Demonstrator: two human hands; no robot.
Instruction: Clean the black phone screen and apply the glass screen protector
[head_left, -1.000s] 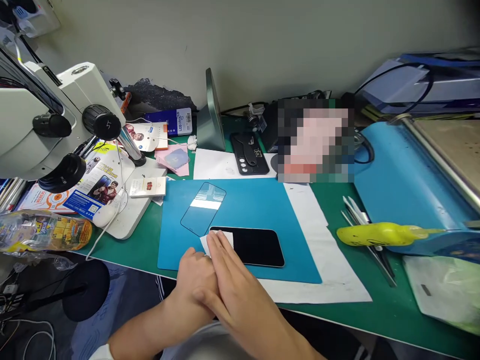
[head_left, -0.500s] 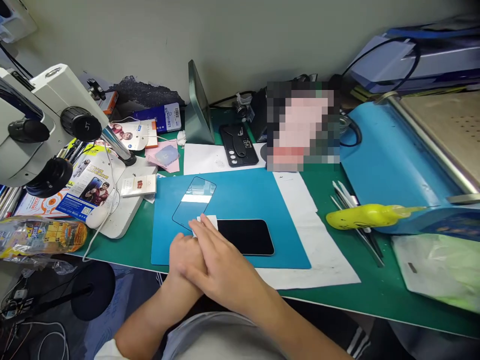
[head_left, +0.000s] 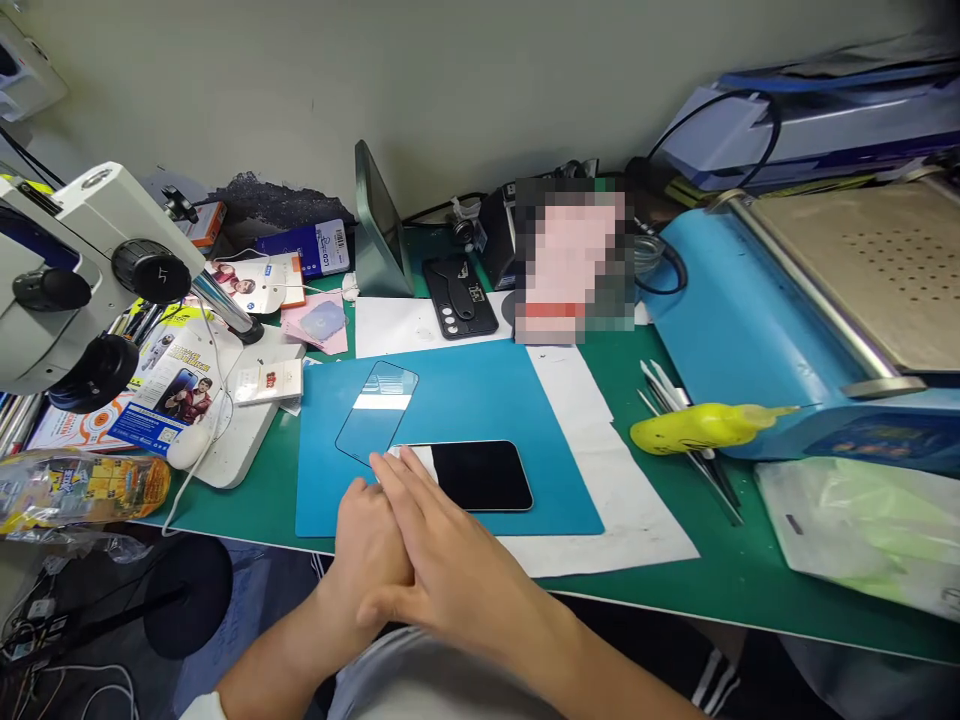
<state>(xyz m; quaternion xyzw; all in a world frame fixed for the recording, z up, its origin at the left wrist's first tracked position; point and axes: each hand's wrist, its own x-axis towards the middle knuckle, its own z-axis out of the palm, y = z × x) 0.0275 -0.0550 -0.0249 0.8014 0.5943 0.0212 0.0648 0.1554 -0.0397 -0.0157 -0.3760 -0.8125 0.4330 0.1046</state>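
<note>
A smartphone with a dark screen lies flat on the blue mat, its left end hidden by my hands. Folded fingers of my left hand are closed at that end, partly covered by the other hand. Crossing over it, my right hand has long, close-set fingers bearing on a white wipe at the screen's upper left; its thumb sticks out to the side. Just beyond my fingertips lies a clear screen protector with a black border, slanted on the mat.
A white microscope stands at left beside a plastic pack. Behind the mat are a black phone case and a green stand. To the right lie a yellow bottle, tweezers and a blue machine.
The view has shifted slightly. The wipe sits flatter and lower on the phone, and my right thumb has swung out from my left hand. The phone and screen protector stay put on the mat.
</note>
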